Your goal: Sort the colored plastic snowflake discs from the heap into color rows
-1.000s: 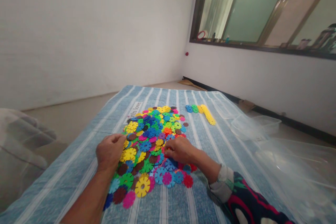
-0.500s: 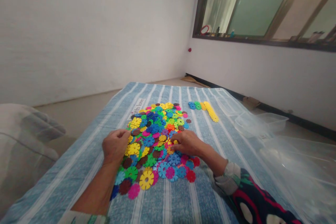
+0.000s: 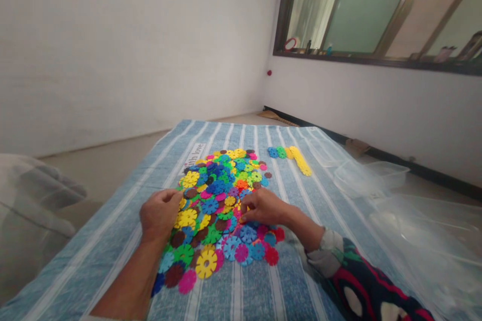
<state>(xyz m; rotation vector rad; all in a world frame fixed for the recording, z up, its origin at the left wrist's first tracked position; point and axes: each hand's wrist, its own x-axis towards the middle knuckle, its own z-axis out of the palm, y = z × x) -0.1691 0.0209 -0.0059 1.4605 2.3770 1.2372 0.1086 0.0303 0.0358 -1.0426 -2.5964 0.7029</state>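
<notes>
While left hand point(image 3: 160, 214) and right hand point(image 3: 263, 206) curl half-closed at discs point(image 3: 210, 206), grip is unconfirmable. Clear containers point(image 3: 393, 178) stand right, contents indistinct.

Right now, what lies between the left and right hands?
In the head view, discs, blue, yellow and brown among them, lie between left hand and right hand.

A room in what appears to be a home: a mirror point(image 3: 289, 44) and bottles point(image 3: 308, 46) line the sill point(image 3: 380, 59) beside a pale curtain point(image 3: 314, 2), white walls point(image 3: 131, 50) meet, and toy discs point(image 3: 210, 205) cover a striped cloth point(image 3: 120, 210).
</notes>
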